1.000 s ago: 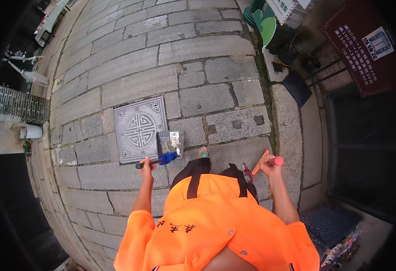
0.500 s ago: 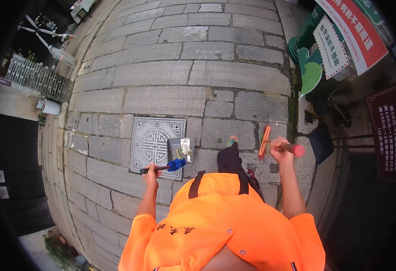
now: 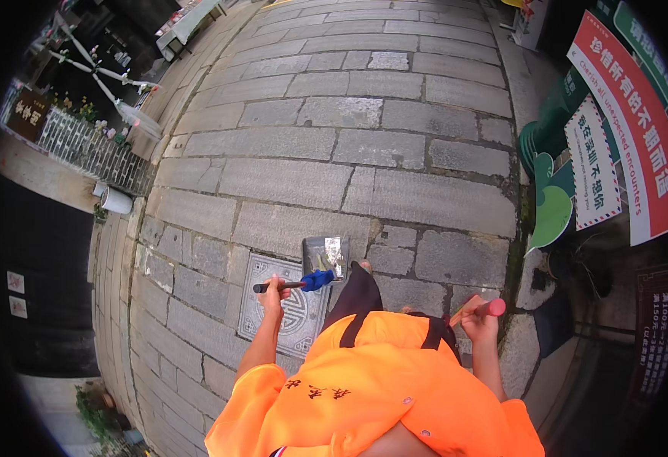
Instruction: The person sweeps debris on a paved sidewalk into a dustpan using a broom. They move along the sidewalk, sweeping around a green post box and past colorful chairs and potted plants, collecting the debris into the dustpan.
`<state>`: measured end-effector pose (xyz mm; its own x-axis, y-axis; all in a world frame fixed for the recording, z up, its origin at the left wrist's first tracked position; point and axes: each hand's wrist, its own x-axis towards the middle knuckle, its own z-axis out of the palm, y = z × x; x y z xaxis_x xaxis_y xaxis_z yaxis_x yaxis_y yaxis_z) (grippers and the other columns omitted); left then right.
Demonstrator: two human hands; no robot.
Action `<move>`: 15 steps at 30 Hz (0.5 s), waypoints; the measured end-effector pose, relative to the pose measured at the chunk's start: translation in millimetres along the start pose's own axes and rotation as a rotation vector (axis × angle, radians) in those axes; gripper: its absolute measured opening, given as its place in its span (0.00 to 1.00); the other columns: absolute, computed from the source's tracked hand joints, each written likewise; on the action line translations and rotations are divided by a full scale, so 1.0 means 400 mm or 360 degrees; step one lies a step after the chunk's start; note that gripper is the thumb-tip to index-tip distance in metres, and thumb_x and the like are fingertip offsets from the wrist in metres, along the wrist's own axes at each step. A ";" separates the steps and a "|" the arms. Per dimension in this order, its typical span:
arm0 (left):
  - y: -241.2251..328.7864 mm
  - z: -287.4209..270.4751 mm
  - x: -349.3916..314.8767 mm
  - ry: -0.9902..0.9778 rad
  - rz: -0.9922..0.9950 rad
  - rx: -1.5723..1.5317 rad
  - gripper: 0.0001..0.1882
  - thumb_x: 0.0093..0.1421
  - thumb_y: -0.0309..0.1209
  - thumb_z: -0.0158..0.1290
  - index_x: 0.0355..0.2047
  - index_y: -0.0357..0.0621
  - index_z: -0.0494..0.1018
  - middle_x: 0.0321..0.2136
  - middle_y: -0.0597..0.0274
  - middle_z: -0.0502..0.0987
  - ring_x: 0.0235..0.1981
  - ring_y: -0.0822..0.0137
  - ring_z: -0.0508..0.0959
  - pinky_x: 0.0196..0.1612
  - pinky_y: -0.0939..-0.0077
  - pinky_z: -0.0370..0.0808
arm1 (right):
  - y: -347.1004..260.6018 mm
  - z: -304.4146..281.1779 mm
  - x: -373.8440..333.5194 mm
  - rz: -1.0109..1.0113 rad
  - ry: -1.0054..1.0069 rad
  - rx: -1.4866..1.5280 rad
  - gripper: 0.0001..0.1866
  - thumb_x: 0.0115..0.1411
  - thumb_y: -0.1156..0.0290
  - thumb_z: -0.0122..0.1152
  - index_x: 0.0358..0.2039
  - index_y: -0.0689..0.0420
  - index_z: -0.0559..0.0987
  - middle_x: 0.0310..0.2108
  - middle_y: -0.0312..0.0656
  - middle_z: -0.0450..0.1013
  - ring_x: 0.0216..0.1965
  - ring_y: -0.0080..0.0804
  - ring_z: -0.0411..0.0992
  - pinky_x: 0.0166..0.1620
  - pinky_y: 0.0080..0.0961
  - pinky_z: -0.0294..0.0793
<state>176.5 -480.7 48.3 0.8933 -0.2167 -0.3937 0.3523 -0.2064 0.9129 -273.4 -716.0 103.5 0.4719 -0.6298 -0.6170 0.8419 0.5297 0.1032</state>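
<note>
My left hand (image 3: 272, 294) is closed around the dark end of a long-handled dustpan (image 3: 315, 251), with a blue cloth (image 3: 318, 280) bunched on its handle. The grey pan hangs low over or rests on the paving, with some pale scraps in it; which of the two I cannot tell. On the other side my right hand (image 3: 478, 321) grips a broom handle (image 3: 491, 308) with a red rounded end. Its head is hidden by my body in this view.
Grey stone paving (image 3: 425, 186) runs ahead, with a patterned manhole cover (image 3: 265, 268) beside the pan. Signboards (image 3: 631, 114) and a green leaf-shaped panel (image 3: 553, 217) line the right side. A white pot (image 3: 115, 201) and a brick planter (image 3: 82, 152) stand at left.
I have moved forward over the paving, and the manhole cover now lies closer to my body. The orange broom head has gone out of sight. Both hands keep their hold.
</note>
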 end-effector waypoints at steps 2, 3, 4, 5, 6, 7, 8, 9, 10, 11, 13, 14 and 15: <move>0.027 0.080 0.084 -0.0067 -0.0019 0.0006 0.13 0.55 0.36 0.51 0.23 0.38 0.69 0.17 0.58 0.72 0.11 0.70 0.72 0.12 0.82 0.71 | 0.023 0.055 0.013 0.0042 0.0202 0.0156 0.11 0.55 0.74 0.44 0.16 0.53 0.65 0.15 0.30 0.64 0.19 0.21 0.65 0.27 0.20 0.65; 0.052 0.137 0.128 -0.0088 -0.0042 0.0023 0.13 0.55 0.37 0.51 0.23 0.39 0.68 0.17 0.58 0.72 0.11 0.70 0.72 0.12 0.82 0.71 | 0.028 0.083 0.032 0.0072 0.0249 0.0220 0.11 0.55 0.73 0.44 0.16 0.52 0.65 0.15 0.29 0.64 0.19 0.21 0.65 0.27 0.20 0.65; 0.063 0.182 0.182 -0.0116 -0.0014 0.0070 0.13 0.55 0.37 0.52 0.23 0.39 0.68 0.18 0.57 0.73 0.11 0.69 0.72 0.13 0.81 0.71 | 0.035 0.098 0.054 0.0033 0.0338 0.0231 0.11 0.55 0.71 0.45 0.16 0.52 0.66 0.15 0.28 0.63 0.19 0.20 0.65 0.26 0.19 0.65; 0.074 0.243 0.243 -0.0184 -0.0007 0.0066 0.13 0.55 0.37 0.52 0.24 0.39 0.68 0.18 0.57 0.73 0.11 0.69 0.72 0.13 0.80 0.71 | 0.030 0.094 0.082 -0.0012 0.0326 0.0276 0.11 0.55 0.71 0.45 0.16 0.51 0.66 0.14 0.27 0.63 0.18 0.20 0.65 0.25 0.19 0.65; 0.095 0.315 0.287 -0.0258 -0.0007 0.0071 0.13 0.55 0.37 0.52 0.24 0.39 0.68 0.18 0.57 0.73 0.11 0.69 0.72 0.13 0.79 0.72 | 0.016 0.070 0.111 -0.0065 0.0321 0.0327 0.11 0.56 0.70 0.45 0.16 0.51 0.66 0.14 0.27 0.63 0.18 0.20 0.65 0.24 0.18 0.65; 0.118 0.371 0.330 -0.0326 -0.0008 0.0086 0.13 0.55 0.37 0.52 0.24 0.39 0.68 0.19 0.57 0.73 0.11 0.68 0.72 0.13 0.79 0.72 | 0.010 0.043 0.134 -0.0110 0.0322 0.0385 0.11 0.56 0.70 0.45 0.16 0.51 0.66 0.14 0.27 0.63 0.18 0.20 0.65 0.24 0.18 0.66; 0.137 0.424 0.384 -0.0417 -0.0019 0.0150 0.13 0.55 0.37 0.52 0.25 0.39 0.68 0.19 0.58 0.73 0.13 0.68 0.73 0.15 0.78 0.72 | 0.010 0.031 0.151 -0.0252 0.0360 0.0326 0.10 0.56 0.70 0.45 0.17 0.51 0.66 0.13 0.27 0.62 0.17 0.19 0.65 0.22 0.16 0.66; 0.162 0.481 0.437 -0.0449 -0.0003 0.0179 0.13 0.55 0.37 0.52 0.24 0.39 0.68 0.19 0.58 0.73 0.13 0.68 0.73 0.15 0.78 0.72 | 0.013 0.031 0.162 -0.0295 0.0326 0.0404 0.10 0.57 0.72 0.40 0.20 0.56 0.64 0.13 0.28 0.64 0.17 0.19 0.67 0.23 0.17 0.68; 0.166 0.536 0.477 -0.0485 -0.0027 0.0223 0.13 0.55 0.38 0.52 0.24 0.39 0.68 0.19 0.58 0.73 0.14 0.68 0.73 0.16 0.78 0.72 | 0.023 0.039 0.164 -0.0372 0.0356 0.0473 0.10 0.57 0.71 0.40 0.19 0.56 0.64 0.13 0.28 0.63 0.16 0.19 0.66 0.22 0.16 0.67; 0.170 0.580 0.511 -0.0508 -0.0054 0.0270 0.13 0.55 0.38 0.52 0.24 0.39 0.68 0.19 0.59 0.73 0.15 0.69 0.73 0.16 0.79 0.72 | 0.034 0.043 0.161 -0.0442 0.0394 0.0536 0.10 0.57 0.71 0.40 0.19 0.55 0.64 0.12 0.28 0.62 0.15 0.19 0.65 0.21 0.16 0.66; 0.216 0.688 0.575 -0.0739 -0.0036 0.0356 0.14 0.55 0.38 0.51 0.22 0.40 0.69 0.19 0.60 0.73 0.16 0.70 0.73 0.18 0.79 0.72 | 0.032 -0.002 0.151 -0.0304 0.0556 0.0654 0.11 0.56 0.71 0.40 0.17 0.54 0.64 0.11 0.28 0.61 0.13 0.19 0.63 0.19 0.16 0.64; 0.234 0.735 0.616 -0.0805 -0.0015 0.0386 0.14 0.55 0.38 0.51 0.22 0.40 0.69 0.19 0.60 0.73 0.16 0.70 0.73 0.18 0.80 0.72 | 0.054 -0.022 0.146 -0.0388 0.0526 0.0666 0.12 0.56 0.71 0.40 0.15 0.53 0.63 0.10 0.27 0.60 0.12 0.18 0.61 0.17 0.17 0.62; 0.251 0.784 0.652 -0.0861 0.0002 0.0399 0.14 0.56 0.38 0.51 0.22 0.40 0.69 0.19 0.60 0.73 0.16 0.70 0.73 0.19 0.80 0.71 | 0.073 -0.018 0.145 -0.0367 0.0482 0.0767 0.13 0.55 0.71 0.41 0.14 0.52 0.62 0.09 0.26 0.59 0.11 0.18 0.60 0.16 0.15 0.61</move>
<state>357.4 -857.3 3.3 0.6013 -0.6590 -0.4519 0.2157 -0.4107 0.8859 -223.4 -733.0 64.9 0.2275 -0.4706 -0.8525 0.9705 0.0381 0.2379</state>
